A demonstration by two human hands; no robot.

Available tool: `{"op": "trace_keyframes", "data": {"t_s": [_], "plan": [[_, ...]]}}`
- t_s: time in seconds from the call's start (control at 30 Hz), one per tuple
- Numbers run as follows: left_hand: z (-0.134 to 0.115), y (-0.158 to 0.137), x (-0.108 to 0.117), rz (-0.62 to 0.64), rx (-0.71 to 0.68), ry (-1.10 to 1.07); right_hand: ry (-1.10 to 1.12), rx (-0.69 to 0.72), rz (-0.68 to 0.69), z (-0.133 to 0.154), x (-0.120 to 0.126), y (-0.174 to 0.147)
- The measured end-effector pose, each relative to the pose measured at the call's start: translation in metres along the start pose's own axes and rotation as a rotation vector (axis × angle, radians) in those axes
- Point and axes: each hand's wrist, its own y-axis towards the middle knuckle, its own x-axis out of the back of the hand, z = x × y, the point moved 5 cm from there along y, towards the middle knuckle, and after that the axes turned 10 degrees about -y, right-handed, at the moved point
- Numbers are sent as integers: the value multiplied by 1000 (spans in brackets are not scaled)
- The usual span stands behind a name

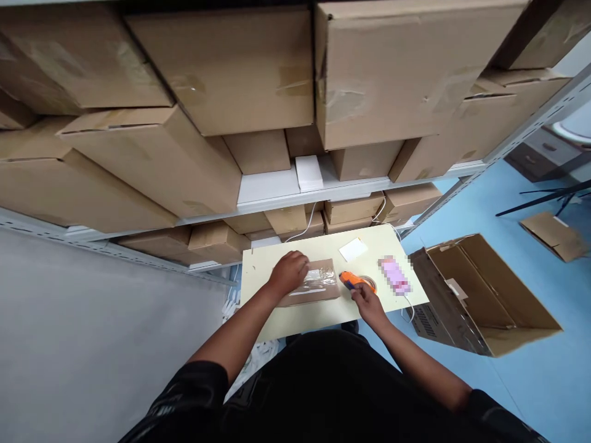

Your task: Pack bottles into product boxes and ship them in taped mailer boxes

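A small brown cardboard box (330, 291) lies on the pale yellow table, with glossy clear tape and a white label across its top. Over the box's left part is my left hand (290, 272), its fingers curled together and pointing down; whatever they pinch is hidden. My right hand (367, 303) is closed on the near side of an orange tape dispenser (351, 279), which has a dark blue part and a tape roll at its right end. The dispenser sits just right of the box, low over the table or resting on it; I cannot tell which.
The table (281, 323) also bears a white card (353, 249) and a pink phone-like object (394, 275) with a white cable. Large cartons (392, 74) crowd the shelf (268, 187) ahead. A big open carton (489, 295) stands on the blue floor at right.
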Motion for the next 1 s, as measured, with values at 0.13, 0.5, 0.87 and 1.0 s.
{"op": "trace_keyframes", "data": {"t_s": [0.13, 0.5, 0.87, 1.0], "plan": [[-42, 98, -78, 408, -57, 160, -39, 41, 103, -13, 37, 12], [-32, 236, -240, 716, 136, 310, 36, -103, 74, -81, 137, 53], [-17, 227, -244, 680, 262, 320, 57, -139, 123, -102, 137, 64], [-14, 226, -241, 683, 277, 319, 20, -129, 161, -93, 129, 70]]}}
